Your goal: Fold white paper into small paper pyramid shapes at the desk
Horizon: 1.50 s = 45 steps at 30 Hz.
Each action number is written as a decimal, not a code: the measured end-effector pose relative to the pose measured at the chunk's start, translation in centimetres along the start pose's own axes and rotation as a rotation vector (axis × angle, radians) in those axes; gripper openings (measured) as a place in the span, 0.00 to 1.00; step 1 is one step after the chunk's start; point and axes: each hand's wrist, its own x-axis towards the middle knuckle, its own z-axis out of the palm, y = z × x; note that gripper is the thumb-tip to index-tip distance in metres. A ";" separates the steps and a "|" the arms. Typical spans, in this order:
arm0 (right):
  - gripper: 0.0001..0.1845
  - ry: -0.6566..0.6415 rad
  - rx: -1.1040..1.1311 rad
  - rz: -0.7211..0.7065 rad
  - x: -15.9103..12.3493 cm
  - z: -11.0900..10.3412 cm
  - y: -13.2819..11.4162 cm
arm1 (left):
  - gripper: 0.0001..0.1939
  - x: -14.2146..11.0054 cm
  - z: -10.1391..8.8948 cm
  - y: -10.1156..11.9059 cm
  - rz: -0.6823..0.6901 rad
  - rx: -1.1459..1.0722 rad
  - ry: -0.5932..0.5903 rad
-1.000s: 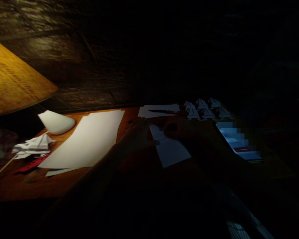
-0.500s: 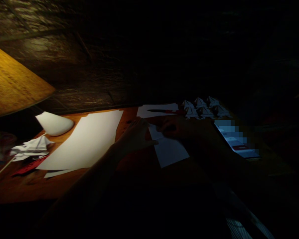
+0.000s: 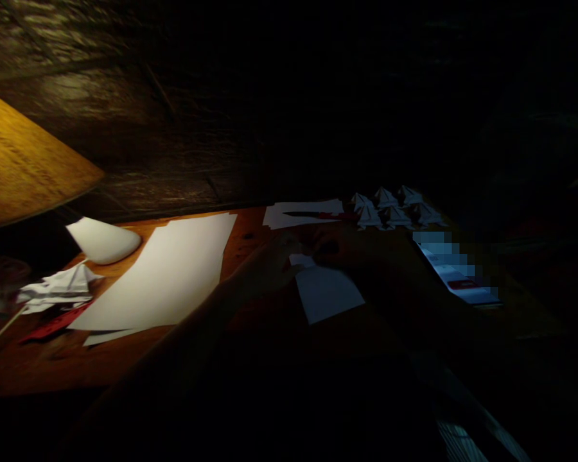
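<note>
A small white sheet of paper (image 3: 328,295) lies on the wooden table in front of me, its far end turned over toward me in a narrow flap. My left hand (image 3: 275,255) is closed on the flap's left side, fingers curled. On the far right corner, my right hand (image 3: 336,246) pinches the same sheet. Deep shadow covers both hands, so single fingertips are hard to make out. Just beyond them, a dark-bladed tool with a red handle (image 3: 308,214) rests on a small stack of white paper (image 3: 275,217).
Large white sheets (image 3: 173,276) are stacked to the left, beside a lamp with a yellow shade (image 3: 33,160) and white base (image 3: 108,242). Crumpled paper (image 3: 62,287) lies over a red object (image 3: 58,323). Several folded paper pieces (image 3: 394,215) stand back right, near a lit phone (image 3: 457,273).
The far end of the small sheet has been folded over toward me. My left hand has shifted slightly and closed on the fold; my right hand stays by the far right corner.
</note>
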 end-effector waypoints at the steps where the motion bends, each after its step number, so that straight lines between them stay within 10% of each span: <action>1: 0.09 -0.001 0.002 0.000 0.0 0.0 0.0 | 0.14 0.1 0.1 0.0 -0.008 -0.013 0.005; 45: 0.18 -0.013 0.034 0.120 -0.3 -0.8 1.6 | 0.06 0.2 0.3 0.0 -0.027 0.024 -0.028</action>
